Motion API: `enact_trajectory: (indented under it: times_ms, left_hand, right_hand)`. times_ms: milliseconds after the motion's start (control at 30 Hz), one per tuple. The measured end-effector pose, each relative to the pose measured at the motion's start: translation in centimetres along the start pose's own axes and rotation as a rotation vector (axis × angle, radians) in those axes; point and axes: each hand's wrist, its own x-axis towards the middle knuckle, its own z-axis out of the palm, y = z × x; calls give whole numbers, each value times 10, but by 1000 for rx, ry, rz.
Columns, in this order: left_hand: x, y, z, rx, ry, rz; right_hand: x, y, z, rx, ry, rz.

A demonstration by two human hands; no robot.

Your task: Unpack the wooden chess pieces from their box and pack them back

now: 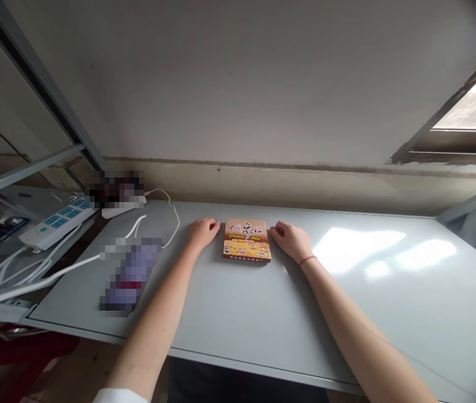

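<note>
A Chinese chess box (246, 242), flat and orange-red with printed lettering, lies closed on the grey table (238, 313). To its left rests my left hand (204, 230), fingers curled into a loose fist, with a small gap to the box. On the other side my right hand (291, 240) is likewise curled shut on the tabletop, very near the box's right edge. Nothing shows in either hand. A thin red cord (308, 260) circles my right wrist.
At the left lies a blurred-out phone-shaped object (132, 277) with a white cable (178, 215). Farther left, a white power strip (59, 221) with blue sockets and several cables sits by a metal frame post (48, 84). A wall (238, 101) rises behind the table.
</note>
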Motion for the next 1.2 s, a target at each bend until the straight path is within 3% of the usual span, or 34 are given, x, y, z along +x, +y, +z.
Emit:
enact_trajectory:
  times_ms: [1200]
  left_hand:
    - [3, -5, 7, -2, 45, 23]
  right_hand:
    - [2, 4, 5, -6, 38, -21]
